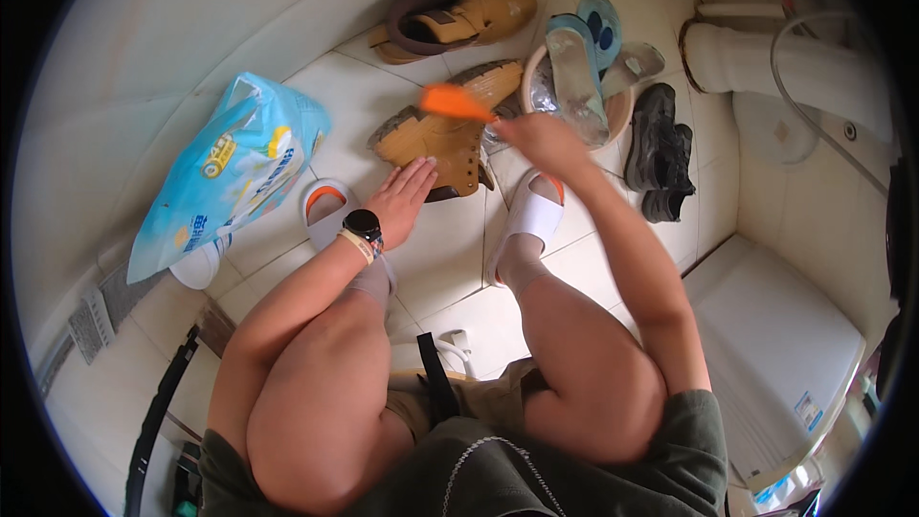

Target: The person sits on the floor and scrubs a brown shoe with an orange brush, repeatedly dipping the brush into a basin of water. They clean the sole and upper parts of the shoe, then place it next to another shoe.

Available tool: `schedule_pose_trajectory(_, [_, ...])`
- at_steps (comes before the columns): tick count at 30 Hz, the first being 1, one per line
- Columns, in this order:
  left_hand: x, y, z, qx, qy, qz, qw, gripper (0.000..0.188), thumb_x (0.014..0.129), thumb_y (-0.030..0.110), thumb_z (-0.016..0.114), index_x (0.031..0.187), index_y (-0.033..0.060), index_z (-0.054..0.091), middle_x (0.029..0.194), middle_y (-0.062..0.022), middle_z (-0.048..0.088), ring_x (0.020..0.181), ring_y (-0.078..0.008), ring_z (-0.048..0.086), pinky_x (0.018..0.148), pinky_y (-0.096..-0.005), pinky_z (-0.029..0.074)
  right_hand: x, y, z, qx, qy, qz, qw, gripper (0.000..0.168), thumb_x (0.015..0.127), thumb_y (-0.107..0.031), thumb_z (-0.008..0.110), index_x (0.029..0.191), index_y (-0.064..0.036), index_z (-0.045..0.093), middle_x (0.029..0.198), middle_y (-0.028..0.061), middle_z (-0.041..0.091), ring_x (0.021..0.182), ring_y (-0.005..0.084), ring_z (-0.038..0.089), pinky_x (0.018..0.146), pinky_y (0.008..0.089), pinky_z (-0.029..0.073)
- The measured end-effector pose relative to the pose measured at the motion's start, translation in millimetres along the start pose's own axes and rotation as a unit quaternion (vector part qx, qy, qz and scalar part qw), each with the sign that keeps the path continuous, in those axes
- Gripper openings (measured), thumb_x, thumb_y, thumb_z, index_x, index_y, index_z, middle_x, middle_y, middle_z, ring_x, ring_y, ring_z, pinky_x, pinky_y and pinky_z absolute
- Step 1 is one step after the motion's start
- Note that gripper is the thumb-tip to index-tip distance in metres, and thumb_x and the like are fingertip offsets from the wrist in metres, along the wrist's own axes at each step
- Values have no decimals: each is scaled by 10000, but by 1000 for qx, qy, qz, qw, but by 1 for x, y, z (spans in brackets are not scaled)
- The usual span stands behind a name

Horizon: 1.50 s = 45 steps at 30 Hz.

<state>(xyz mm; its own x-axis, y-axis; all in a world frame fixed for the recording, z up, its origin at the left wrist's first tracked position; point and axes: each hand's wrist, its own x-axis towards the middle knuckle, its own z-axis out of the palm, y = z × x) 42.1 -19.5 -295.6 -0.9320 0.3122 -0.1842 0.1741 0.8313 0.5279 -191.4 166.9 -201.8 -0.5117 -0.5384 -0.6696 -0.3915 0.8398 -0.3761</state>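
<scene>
A tan lace-up boot (452,147) lies on its side on the tiled floor between my feet. My left hand (402,201), with a watch on its wrist, rests flat against the boot's side, fingers extended. My right hand (542,147) grips an orange tool (454,101), blurred, above the boot's sole; its exact kind cannot be told. Beyond it lies the other tan boot (481,14). To the right a round basin (622,118) holds insoles (576,75) and something clear and shiny.
A blue plastic bag (237,172) stands at the left beside a white shoe (197,266). Black shoes (653,143) lie right of the basin. White pipes (775,61) run at the upper right, above a white lidded box (775,345). My feet wear white slippers (542,212).
</scene>
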Motion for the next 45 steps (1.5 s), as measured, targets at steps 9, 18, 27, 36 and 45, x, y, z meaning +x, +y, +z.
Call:
schedule_pose_trajectory(9, [6, -2, -4, 20, -23, 12, 999, 637, 823, 13, 518, 1446, -40, 402, 1562, -162, 330, 1486, -321, 253, 1185, -479, 282, -3, 47, -1, 34, 55, 43, 997, 594, 976, -559, 477, 810, -57, 749, 785, 194, 686, 791, 372, 672, 712, 486, 501])
schedule_pose_trajectory(18, [9, 4, -7, 25, -44, -6, 999, 641, 831, 7, 496, 1462, -21, 382, 1580, -156, 304, 1489, -308, 253, 1195, -471, 262, -20, 6, 41, 51, -19, 15, 998, 612, 976, -565, 465, 870, -20, 722, 850, 223, 690, 864, 401, 670, 804, 487, 513])
schedule_pose_trajectory(27, [6, 3, -6, 29, -58, -15, 998, 672, 837, -4, 477, 1493, -7, 333, 1596, -148, 279, 1498, -314, 229, 1204, -476, 244, -55, 123, 2, 247, 35, 232, 940, 575, 983, -458, 512, 822, 71, 671, 664, 228, 624, 542, 321, 639, 567, 452, 517])
schedule_pose_trajectory(36, [8, 4, -7, 35, -65, -19, 997, 666, 842, 7, 477, 1493, -1, 337, 1603, -146, 269, 1501, -317, 224, 1203, -481, 247, -36, 172, 7, 238, 122, 165, 949, 370, 956, -311, 543, 956, 24, 699, 695, 123, 615, 544, 208, 587, 491, 361, 471])
schedule_pose_trajectory(45, [9, 5, -6, 18, -66, -20, 997, 670, 835, -1, 471, 1493, -3, 341, 1604, -141, 268, 1503, -300, 224, 1206, -474, 236, -82, 116, -16, 481, 40, 153, 862, 299, 1004, -297, 506, 1010, -24, 627, 659, -22, 494, 540, 93, 455, 468, 266, 385])
